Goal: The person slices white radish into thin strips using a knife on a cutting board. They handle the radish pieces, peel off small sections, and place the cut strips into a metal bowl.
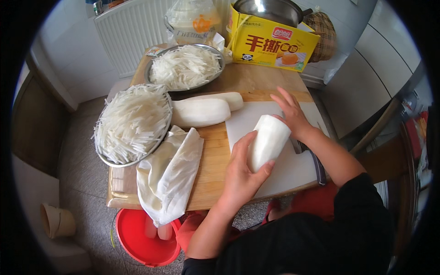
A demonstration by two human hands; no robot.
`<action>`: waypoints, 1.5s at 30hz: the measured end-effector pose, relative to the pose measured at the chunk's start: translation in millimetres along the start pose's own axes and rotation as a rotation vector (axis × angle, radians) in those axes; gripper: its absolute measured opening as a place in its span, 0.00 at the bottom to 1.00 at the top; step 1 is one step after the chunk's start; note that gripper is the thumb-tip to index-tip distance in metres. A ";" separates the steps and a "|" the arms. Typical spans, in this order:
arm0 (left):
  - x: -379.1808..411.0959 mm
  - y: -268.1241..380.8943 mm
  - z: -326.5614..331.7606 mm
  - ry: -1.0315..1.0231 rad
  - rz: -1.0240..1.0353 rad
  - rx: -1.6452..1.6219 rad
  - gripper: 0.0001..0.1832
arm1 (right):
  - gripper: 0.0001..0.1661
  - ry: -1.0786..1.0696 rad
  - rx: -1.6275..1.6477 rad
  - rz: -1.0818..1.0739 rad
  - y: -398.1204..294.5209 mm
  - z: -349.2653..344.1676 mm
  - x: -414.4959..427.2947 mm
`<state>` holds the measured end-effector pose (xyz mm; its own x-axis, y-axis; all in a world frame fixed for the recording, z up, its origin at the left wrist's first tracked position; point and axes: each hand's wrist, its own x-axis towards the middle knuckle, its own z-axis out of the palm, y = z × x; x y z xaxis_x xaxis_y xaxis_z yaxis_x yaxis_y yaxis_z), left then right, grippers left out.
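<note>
My left hand [245, 168] grips a peeled white radish piece [268, 142] with a flat cut end, tilted above the white cutting board [285, 178]. At the radish's upper right is my right hand [292, 111], its fingers spread; whether its thumb touches the radish is hard to tell. A knife with a dark handle [319, 168] lies at the board's right side, partly hidden by my right arm. Two peeled radishes [202, 111] rest left of the board. Shredded radish is heaped on a metal plate [221, 65] at the back and a second one [118, 165] at the left.
A white cloth [172, 175] hangs over the wooden table's [206, 178] front edge. Below it, a red bucket [137, 240] holds radishes. A yellow cardboard box [254, 44] with a metal pan [271, 10] and a plastic-wrapped container [192, 24] stand at the back. A chair is at the right.
</note>
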<state>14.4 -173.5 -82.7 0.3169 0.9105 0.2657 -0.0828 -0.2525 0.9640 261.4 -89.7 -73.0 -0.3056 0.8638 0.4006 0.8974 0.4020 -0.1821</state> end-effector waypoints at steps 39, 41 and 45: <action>-6.6 -16.2 28.6 0.069 0.104 1.042 0.37 | 0.24 0.296 0.185 0.830 137.0 -4.5 -193.6; -5.8 -16.5 27.9 0.069 0.107 1.012 0.36 | 0.24 0.285 0.166 0.826 137.7 -4.9 -193.2; -4.1 -13.3 28.3 0.063 0.112 0.987 0.36 | 0.24 0.272 0.141 0.819 138.0 -5.7 -197.0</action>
<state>41.0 -183.0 -96.8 0.3021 0.8733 0.3822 0.7229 -0.4712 0.5053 447.2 -206.1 -171.9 0.5204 0.8023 0.2923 0.7485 -0.2638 -0.6084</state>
